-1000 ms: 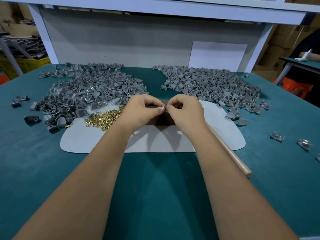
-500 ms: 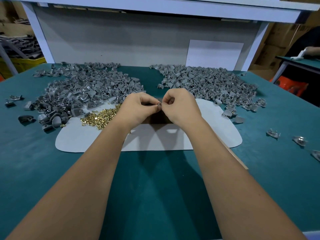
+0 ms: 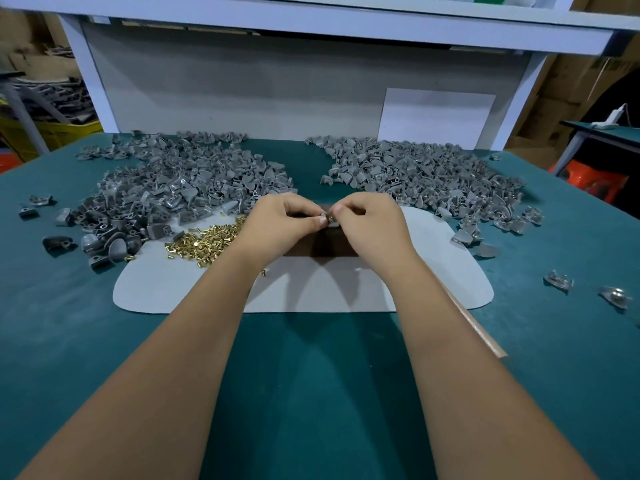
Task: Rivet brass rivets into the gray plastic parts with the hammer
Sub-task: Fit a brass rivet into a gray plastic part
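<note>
My left hand [image 3: 277, 225] and my right hand [image 3: 370, 226] meet above a dark block [image 3: 332, 245] on the pale grey mat [image 3: 187, 289]. Together their fingertips pinch one small gray plastic part [image 3: 330, 219]. Whether a rivet sits in it is hidden by the fingers. A heap of brass rivets [image 3: 207, 242] lies on the mat just left of my left hand. The hammer's wooden handle [image 3: 481, 336] runs under my right forearm toward the lower right; its head is hidden.
Two big piles of gray plastic parts fill the back of the green table, one pile on the left [image 3: 180, 181], another pile on the right [image 3: 422, 171]. Loose parts [image 3: 557, 280] lie at the right edge. A white shelf frame [image 3: 93, 81] stands behind.
Both hands stay together over the block, still pinching the small part; the fingers have shifted slightly around it. The camera view has tilted a little.
</note>
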